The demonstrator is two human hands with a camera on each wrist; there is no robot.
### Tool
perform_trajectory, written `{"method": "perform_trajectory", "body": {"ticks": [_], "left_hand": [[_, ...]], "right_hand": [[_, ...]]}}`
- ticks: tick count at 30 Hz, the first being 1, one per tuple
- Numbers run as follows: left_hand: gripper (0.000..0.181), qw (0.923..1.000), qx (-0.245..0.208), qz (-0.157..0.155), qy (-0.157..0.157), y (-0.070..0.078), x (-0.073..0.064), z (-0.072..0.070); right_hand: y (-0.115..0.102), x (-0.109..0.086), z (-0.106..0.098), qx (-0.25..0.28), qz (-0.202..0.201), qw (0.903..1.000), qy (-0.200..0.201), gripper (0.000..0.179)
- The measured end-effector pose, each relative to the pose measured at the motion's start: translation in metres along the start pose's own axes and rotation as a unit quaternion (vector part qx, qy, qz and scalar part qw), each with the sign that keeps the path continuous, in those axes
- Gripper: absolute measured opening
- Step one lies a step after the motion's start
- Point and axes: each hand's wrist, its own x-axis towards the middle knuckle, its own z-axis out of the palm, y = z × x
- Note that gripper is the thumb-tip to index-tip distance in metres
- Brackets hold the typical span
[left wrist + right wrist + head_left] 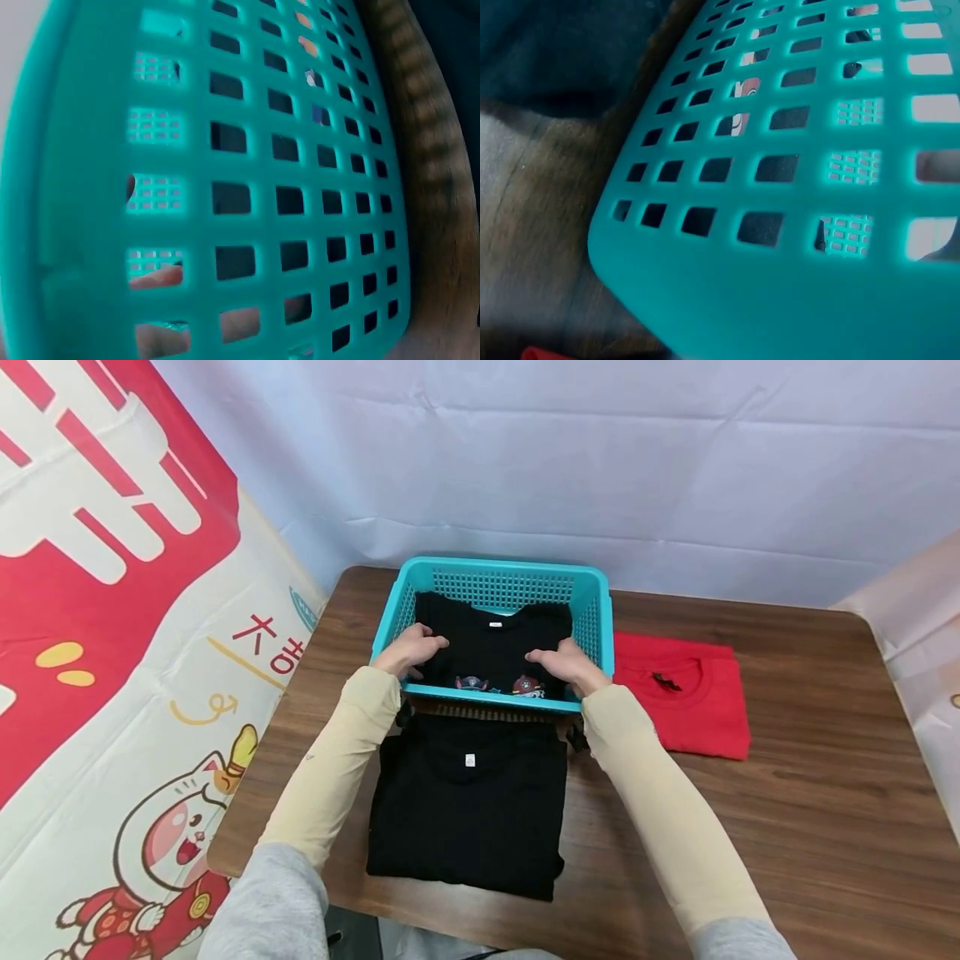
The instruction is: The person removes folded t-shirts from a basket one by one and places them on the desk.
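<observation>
A folded black T-shirt (pixel 487 639) with a white neck label and two cartoon prints lies inside a turquoise plastic basket (pixel 510 566). My left hand (pixel 412 649) reaches over the near left corner and rests on the shirt's left side, its fingers extended. Opposite it, my right hand (pixel 570 665) touches the shirt's right side with fingers pointing inward. The undersides of both hands are hidden. In the left wrist view, part of the hand (pixel 240 324) shows through the holes of the basket wall (pixel 82 187). The right wrist view shows the basket's near wall (pixel 727 270) closely.
Another folded black T-shirt (pixel 468 810) lies on the wooden table (pixel 810 760) in front of the basket. To the basket's right is a folded red T-shirt (pixel 697 702). A white cloth backdrop (pixel 570 468) hangs behind, and a printed red-and-white curtain (pixel 135 635) hangs at left.
</observation>
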Motion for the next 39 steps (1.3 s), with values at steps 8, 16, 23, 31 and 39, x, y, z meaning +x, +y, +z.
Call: {"method": "perform_trajectory", "body": {"ticks": [8,16,23,31,39], "left_hand": [[0.048,0.9995,0.005,-0.017,-0.024,-0.003,0.008,0.001],[0.046,0.9972,0.056,-0.017,-0.045,-0.006,0.015,0.005],[0.051,0.9952,0.087,-0.002,-0.044,-0.003,0.017,0.010],[0.058,0.9990,0.035,0.005,-0.027,-0.001,0.020,0.004],[0.041,0.9983,0.017,0.055,-0.013,-0.001,0.021,0.004]], "right_hand": [[-0.001,0.002,-0.003,0.038,0.018,0.9991,-0.008,0.087],[0.000,0.004,-0.004,0.036,0.015,0.9990,-0.019,0.071],[0.001,0.005,-0.003,0.042,0.009,0.9989,-0.021,0.064],[-0.002,0.008,-0.006,0.098,0.004,0.9945,-0.038,0.063],[0.001,0.012,-0.003,0.090,-0.017,0.9955,-0.025,0.053]]}}
